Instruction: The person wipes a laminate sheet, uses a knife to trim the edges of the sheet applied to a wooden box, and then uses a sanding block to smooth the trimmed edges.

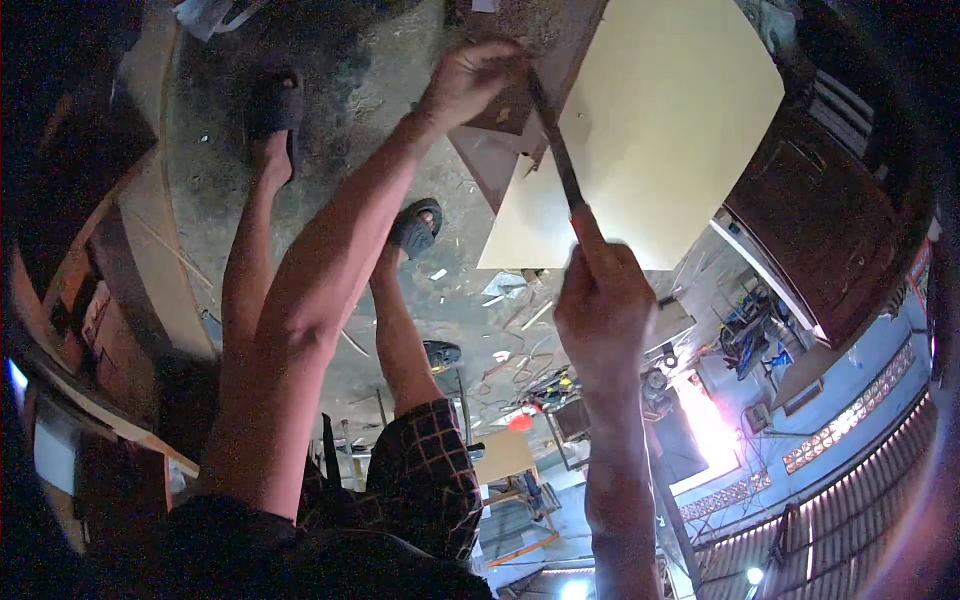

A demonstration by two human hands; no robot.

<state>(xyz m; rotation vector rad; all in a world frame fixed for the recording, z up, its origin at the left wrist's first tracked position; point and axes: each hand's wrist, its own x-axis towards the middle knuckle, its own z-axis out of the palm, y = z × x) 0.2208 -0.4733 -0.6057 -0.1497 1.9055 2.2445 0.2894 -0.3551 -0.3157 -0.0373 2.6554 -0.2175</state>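
Note:
My right hand [605,300] is closed around the reddish-brown handle of a long, narrow, dark file [558,150]. The tool's kind is not fully clear, but it looks like a flat file. At its far end, my left hand [475,80] has its fingers closed on the tip, partly in shadow. The file slants across the left edge of a large pale yellow panel [680,130]; I cannot tell whether it touches that edge. Under the panel, a brown board [490,165] shows along its left side.
My feet in dark sandals [415,228] stand on a grey concrete floor [340,90] strewn with scraps. A dark brown wooden piece [815,215] lies right of the panel. Cables and tools [755,330] clutter the right. Curved wooden pieces [150,200] line the left.

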